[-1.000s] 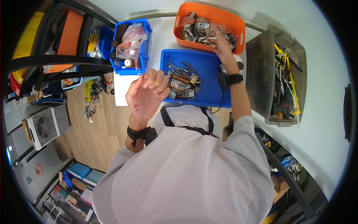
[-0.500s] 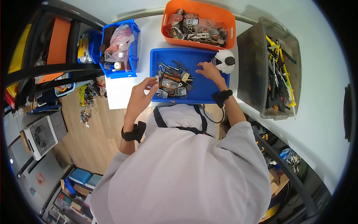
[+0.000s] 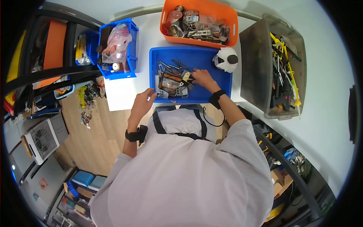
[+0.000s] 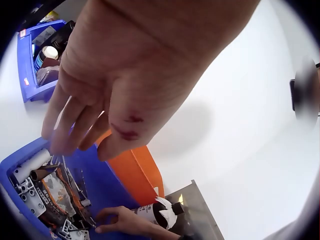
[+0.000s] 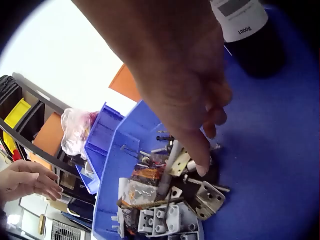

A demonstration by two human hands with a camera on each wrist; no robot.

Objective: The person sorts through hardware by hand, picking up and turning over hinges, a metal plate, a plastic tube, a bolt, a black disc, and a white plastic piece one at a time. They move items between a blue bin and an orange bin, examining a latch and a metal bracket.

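A blue tray point(image 3: 211, 56) holds a pile of metal brackets, screws and plastic bags of parts point(image 3: 172, 83) in its left half. The right hand point(image 3: 204, 80) reaches in at the pile's right edge; in the right wrist view its fingertips hang by a cream perforated plate point(image 5: 180, 163), and contact cannot be told. Over the tray's left front edge hovers the left hand point(image 3: 142, 103), fingers loosely extended, holding nothing, near a white cylinder point(image 4: 33, 165). A dark bottle with white wrapping point(image 3: 226, 59) stands in the tray's back right corner.
Behind the tray is an orange basket point(image 3: 200, 42) of hardware. A blue bin point(image 3: 133, 49) with plastic bags stands left on the white table point(image 3: 121, 94). On the right stands a grey translucent bin point(image 3: 254, 62) of tools. Shelving lines the far left.
From the orange basket, the right hand has come down into the blue tray and moved left to the pile. The left hand has lowered toward the tray's left edge, its fingers less curled.
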